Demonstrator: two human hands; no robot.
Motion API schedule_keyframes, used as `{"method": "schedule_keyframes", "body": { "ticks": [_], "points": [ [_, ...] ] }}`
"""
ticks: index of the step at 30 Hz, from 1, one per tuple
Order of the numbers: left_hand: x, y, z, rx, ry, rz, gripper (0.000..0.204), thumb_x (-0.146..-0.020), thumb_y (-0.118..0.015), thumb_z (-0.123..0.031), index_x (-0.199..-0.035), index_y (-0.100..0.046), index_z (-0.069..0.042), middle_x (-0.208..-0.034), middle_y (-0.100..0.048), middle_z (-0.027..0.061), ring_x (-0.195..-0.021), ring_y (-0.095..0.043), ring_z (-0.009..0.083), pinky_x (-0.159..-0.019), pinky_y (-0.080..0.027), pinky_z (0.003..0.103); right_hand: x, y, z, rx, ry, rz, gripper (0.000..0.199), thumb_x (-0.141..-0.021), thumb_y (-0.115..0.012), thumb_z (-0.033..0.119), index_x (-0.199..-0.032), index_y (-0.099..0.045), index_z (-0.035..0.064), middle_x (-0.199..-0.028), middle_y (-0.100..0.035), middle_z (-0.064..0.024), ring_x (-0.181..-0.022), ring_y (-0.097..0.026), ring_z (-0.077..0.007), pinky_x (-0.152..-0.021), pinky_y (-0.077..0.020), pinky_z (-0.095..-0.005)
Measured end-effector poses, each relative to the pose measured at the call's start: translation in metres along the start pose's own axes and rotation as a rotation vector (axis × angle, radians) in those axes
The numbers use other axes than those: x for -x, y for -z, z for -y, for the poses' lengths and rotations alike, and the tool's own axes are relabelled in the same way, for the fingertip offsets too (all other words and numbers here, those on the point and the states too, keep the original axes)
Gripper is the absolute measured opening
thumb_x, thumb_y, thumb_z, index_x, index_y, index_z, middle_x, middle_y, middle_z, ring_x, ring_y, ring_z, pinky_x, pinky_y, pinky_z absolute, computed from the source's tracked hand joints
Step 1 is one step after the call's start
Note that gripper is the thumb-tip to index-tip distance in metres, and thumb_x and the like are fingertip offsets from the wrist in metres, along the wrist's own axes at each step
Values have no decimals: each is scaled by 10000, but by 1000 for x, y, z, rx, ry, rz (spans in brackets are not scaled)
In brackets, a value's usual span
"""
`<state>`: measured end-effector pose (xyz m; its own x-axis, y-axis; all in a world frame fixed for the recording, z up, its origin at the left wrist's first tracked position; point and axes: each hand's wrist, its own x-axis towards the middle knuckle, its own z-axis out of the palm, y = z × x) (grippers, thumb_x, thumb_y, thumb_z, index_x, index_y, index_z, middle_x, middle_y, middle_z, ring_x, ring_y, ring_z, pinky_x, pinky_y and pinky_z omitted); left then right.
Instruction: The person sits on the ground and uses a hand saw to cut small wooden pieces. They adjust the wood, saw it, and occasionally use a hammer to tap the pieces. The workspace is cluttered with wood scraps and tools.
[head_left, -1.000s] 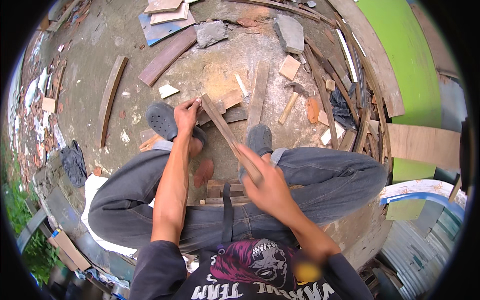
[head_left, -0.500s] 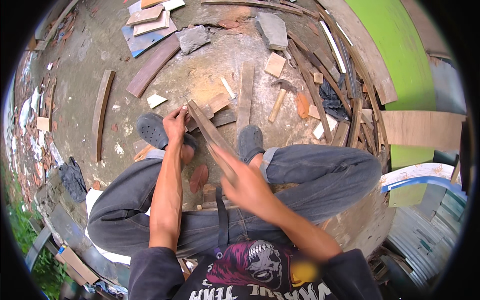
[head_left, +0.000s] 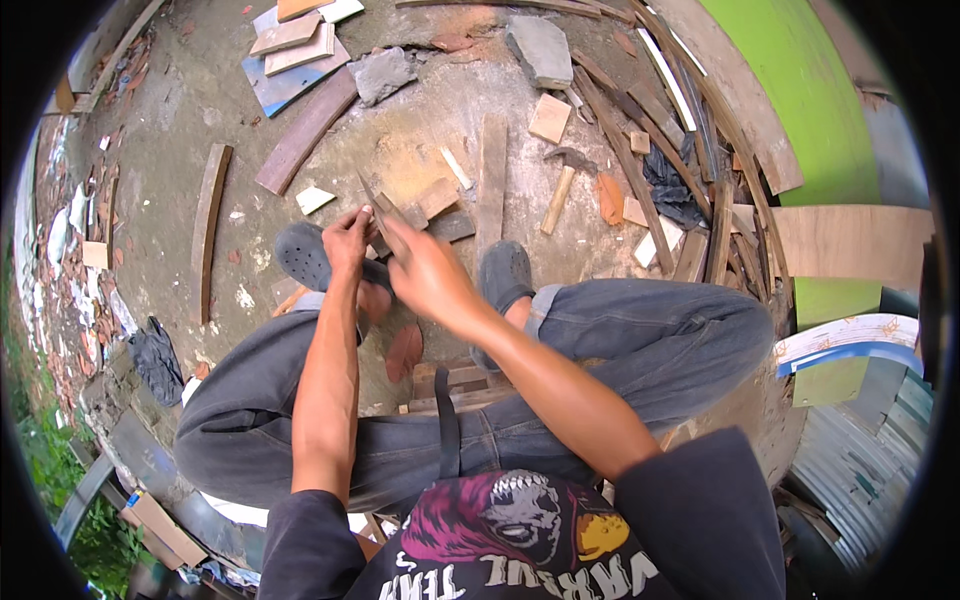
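Note:
My left hand (head_left: pixel 346 240) is closed at the far end of a narrow wooden strip (head_left: pixel 389 214), thumb and fingers pinched together. Right beside it, my right hand (head_left: pixel 432 280) is wrapped round a tool whose thin, dark, tapering blade (head_left: pixel 366 188) points away past my left fingertips. The tool's handle is hidden in my fist, so its exact kind does not show. Behind the hands lie short wood offcuts (head_left: pixel 436 197). A claw hammer (head_left: pixel 560 190) with a wooden handle rests on the ground to the right.
A long plank (head_left: pixel 491 180) lies ahead, between the offcuts and the hammer. Another board (head_left: pixel 210 235) is at left. Grey stone blocks (head_left: pixel 540 52), a stack of boards (head_left: pixel 290 50) and piled timber (head_left: pixel 640 170) surround the spot. My clogs (head_left: pixel 505 275) flank the work.
My right hand has slid forward and left along the wooden strip, up to my left hand. The thin blade now reaches farther beyond the strip's end. My left hand stays nearly in place.

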<state>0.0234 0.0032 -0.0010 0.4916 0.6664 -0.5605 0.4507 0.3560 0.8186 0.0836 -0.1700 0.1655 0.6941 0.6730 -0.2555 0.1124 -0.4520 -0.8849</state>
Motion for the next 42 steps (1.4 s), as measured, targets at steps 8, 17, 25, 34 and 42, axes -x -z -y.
{"method": "schedule_keyframes", "body": {
  "ticks": [8, 17, 25, 34, 42],
  "points": [
    [6, 11, 8, 101, 23, -98, 329, -929, -728, -166, -1140, -695, 84, -924, -719, 101, -745, -689, 143, -665, -583, 243, 88, 61, 47, -15, -103, 155, 602, -834, -599, 44, -1424, -480, 24, -1120, -631, -336, -953, -656, -470, -828, -536, -499],
    [4, 6, 8, 48, 30, -60, 323, -929, -732, -188, -1145, -710, 52, -886, -723, 92, -722, -694, 140, -643, -583, 247, 44, 18, 31, 11, -84, 69, 567, -844, -590, 71, -1403, -506, 32, -977, -659, -317, -898, -637, -498, -769, -528, -496],
    [9, -9, -2, 8, 4, -17, 350, -923, -743, -221, -1145, -714, 48, -889, -724, 100, -756, -684, 139, -643, -539, 251, -7, 1, 8, 70, -71, 16, 565, -823, -584, 71, -1383, -525, 28, -1094, -659, -305, -966, -644, -474, -839, -520, -497],
    [16, 1, -3, -115, 13, -120, 347, -921, -730, -228, -1147, -719, 35, -899, -742, 97, -735, -713, 139, -673, -583, 258, 79, 60, 53, -22, 23, 64, 544, -821, -594, 78, -1361, -552, 31, -1035, -674, -298, -951, -676, -436, -828, -528, -461],
    [13, 1, -6, -127, -17, -127, 322, -918, -727, -256, -1136, -743, -18, -806, -755, 82, -704, -716, 113, -644, -557, 240, 34, 17, 25, 74, -15, 67, 547, -834, -595, 77, -1379, -547, 61, -1094, -663, -307, -983, -660, -468, -862, -527, -460]
  ]
}}
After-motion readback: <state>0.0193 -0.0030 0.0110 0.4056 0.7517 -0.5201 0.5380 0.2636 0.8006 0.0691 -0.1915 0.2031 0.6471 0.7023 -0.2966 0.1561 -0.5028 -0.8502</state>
